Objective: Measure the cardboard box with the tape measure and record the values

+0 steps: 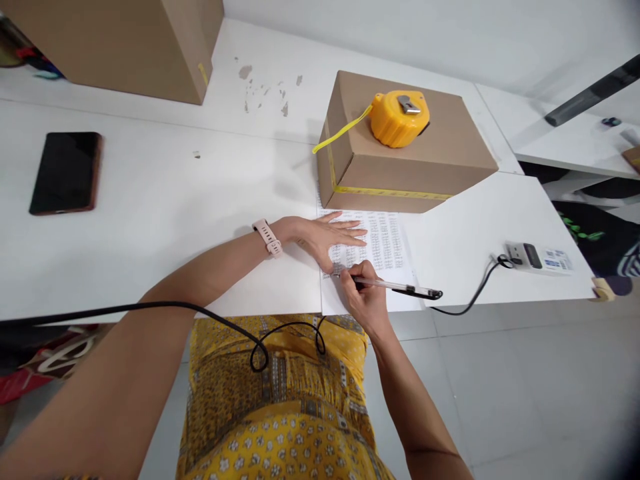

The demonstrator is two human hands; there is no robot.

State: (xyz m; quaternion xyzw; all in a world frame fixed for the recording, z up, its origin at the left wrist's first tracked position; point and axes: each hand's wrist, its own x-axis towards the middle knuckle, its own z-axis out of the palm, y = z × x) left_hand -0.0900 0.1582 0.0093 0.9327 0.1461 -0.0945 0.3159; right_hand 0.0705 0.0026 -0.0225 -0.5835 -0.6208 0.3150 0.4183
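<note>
- White paper sheet printed in columns of small dark text (387,250): lies at the surface's near edge, its far end apparently under the box described below. If so, a tug toward the near edge could crease or tear it.
- Slim clear-barrelled pen with black ends (397,287): its tip is low over the sheet; ink contact cannot be told.
- Right hand (367,293): fingers closed around the pen, close to the near edge. Little support there; a wrist slipping off the edge could drag a stray line.
- Left hand (323,239): fingers spread wide, flat on the sheet, gripping nothing. Thumb sits just beside the pen tip; a small slip could mark the skin. Lifting this hand could let the sheet skew.
- Brown cardboard box with yellow tape (420,177): stands beyond the fingers; a forward nudge could shift it.
- Yellow tape measure with a strap (399,120): rests on top of the box; a knock could slide it off.
- Black cable (190,305): loops past the near edge, across the left forearm's path. A snag could jerk that arm.
- Small white device with a dark panel (540,259): near the surface's near right corner, wired; a cable pull could drag it over the edge.
</note>
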